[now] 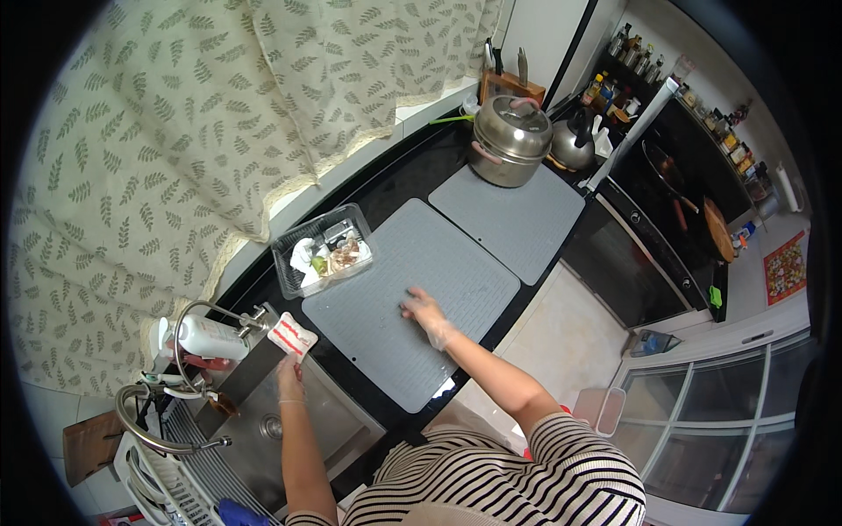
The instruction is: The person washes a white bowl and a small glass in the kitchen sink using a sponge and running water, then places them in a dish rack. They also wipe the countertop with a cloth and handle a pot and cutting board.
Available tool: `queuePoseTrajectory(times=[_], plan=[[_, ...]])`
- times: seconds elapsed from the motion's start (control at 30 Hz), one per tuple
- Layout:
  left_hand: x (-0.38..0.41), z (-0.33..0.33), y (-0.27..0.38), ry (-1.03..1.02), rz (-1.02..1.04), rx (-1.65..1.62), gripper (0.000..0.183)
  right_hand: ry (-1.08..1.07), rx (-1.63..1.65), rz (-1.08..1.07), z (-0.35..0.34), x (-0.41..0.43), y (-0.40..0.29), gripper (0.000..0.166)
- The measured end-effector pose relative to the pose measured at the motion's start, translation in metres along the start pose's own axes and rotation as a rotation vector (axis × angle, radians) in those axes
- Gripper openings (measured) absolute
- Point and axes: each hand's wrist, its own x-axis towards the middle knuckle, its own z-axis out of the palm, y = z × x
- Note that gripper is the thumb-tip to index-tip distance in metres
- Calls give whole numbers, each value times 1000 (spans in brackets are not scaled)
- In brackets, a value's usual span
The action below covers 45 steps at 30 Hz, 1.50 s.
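My left hand (291, 381), in a clear thin glove, grips the near end of a white cleaning sponge with red stripes (292, 336) at the corner of the steel sink (329, 421). My right hand (426, 315), also in a clear glove, hovers over or rests on a grey ribbed drying mat (454, 263); contact is hard to tell. Its fingers are apart and hold nothing. Small wet spots show on the mat. Beyond it, a clear plastic tray (322, 250) holds crumpled white paper and food scraps.
A steel steamer pot (511, 141) stands on a second grey mat (516, 217), near a kettle (573, 141) and a knife block (512, 85). A curved faucet (172, 440) arches over the sink. Beside it are a white bottle (210, 336) and a dish rack (168, 486). A stove (664, 191) lies right.
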Motion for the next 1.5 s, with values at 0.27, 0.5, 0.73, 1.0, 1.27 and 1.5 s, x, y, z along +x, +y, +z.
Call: queuePoseTrajectory(times=[0.27,0.5,0.73,1.0,1.27,1.5], plan=[[-39,10,18,-67,98,-351,17,43,85,-19,-53,-55,57,40],[-90,-32,1,-183,97,-514,23,-222,-111,-147,-15,-88,52,33],[-144,-74,-26,-28,215,-414,23,-566,-145,-315,70,-113,58,41],[-220,-54,-10,112,417,-57,12,-919,-334,15,148,-141,47,61],[-213,-77,-37,319,752,612,13,-817,33,307,245,-142,119,58],[-194,-193,-26,101,780,422,19,-644,24,469,323,-158,128,44]])
